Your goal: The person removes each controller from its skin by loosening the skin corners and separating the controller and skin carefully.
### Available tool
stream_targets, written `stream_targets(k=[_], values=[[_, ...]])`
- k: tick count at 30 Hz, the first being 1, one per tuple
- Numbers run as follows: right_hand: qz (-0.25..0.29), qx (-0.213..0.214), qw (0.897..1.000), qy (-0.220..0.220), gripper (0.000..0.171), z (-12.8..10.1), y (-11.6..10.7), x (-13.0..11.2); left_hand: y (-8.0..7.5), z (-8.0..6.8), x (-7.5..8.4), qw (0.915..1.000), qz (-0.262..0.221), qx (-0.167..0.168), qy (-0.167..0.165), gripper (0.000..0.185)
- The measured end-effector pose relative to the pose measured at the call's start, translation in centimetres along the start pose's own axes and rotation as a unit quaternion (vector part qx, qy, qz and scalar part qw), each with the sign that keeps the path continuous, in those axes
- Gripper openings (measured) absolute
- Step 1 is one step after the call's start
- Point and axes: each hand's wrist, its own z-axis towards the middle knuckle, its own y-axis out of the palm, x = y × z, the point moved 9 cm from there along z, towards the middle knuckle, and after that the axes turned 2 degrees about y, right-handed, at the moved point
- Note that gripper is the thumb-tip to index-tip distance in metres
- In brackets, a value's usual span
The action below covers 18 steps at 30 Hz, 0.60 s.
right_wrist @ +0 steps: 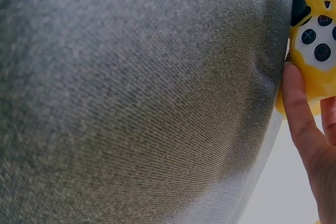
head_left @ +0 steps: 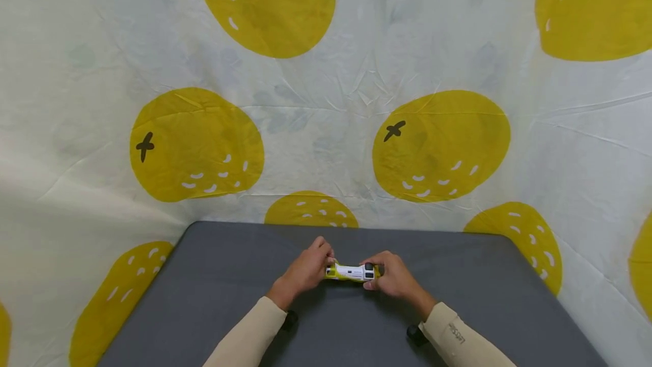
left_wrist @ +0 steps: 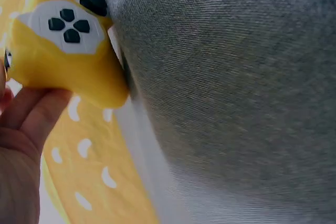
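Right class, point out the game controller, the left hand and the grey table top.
game controller (head_left: 352, 272), head view, on its white middle panel.
left hand (head_left: 304, 270), head view, on the back of the hand.
grey table top (head_left: 214, 282), head view, on a bare stretch left of the hands.

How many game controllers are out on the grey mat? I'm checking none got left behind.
1. The yellow and white game controller is near the middle of the grey mat, held between the left hand and right hand.

- The game controller has both ends hidden under the left hand and right hand.
- Both wrist views cut the controller off at the edge.
- Its button markings are too small in the head view.
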Motion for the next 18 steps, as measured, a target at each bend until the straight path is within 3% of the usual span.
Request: stream_targets(k=[6,13,18], values=[[-0.005,-0.003,1.0,0.003,0.039,-0.1,0.2,0.0,-0.1,-1.1,-1.4,0.9956,-0.093,-0.004,-0.012,0.012],[-0.006,-0.01,1.0,0.015,0.041,0.0,0.5,0.0,-0.3,-2.0,-1.6,0.9885,-0.148,-0.032,0.006,0.017],[0.004,-0.003,0.999,0.036,0.04,0.1,0.1,0.1,-0.3,-1.8,-2.2,0.9833,-0.176,-0.033,-0.032,0.014]])
